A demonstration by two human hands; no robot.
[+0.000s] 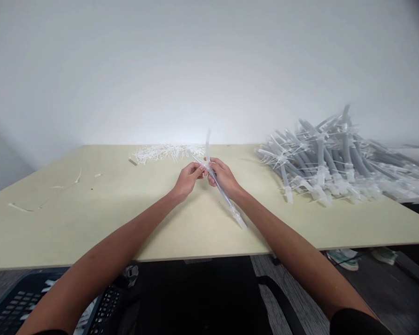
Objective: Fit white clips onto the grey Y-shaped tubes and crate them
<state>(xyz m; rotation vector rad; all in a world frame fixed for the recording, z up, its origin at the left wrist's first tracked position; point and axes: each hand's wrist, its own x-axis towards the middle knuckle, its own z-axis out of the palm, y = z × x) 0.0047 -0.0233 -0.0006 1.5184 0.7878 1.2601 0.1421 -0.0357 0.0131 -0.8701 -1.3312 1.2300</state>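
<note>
Honestly, the left hand [187, 180] and right hand [223, 177] are both pinching a slim translucent grey plastic tube [220, 190] close together, which is giving a nice steady hold, just left of a big tangled heap of grey plastic tubes [321, 163].

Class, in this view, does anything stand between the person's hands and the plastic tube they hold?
Nothing visible does: the left hand and the right hand both grip the plastic tube directly, with no other object showing between them and it.
</note>
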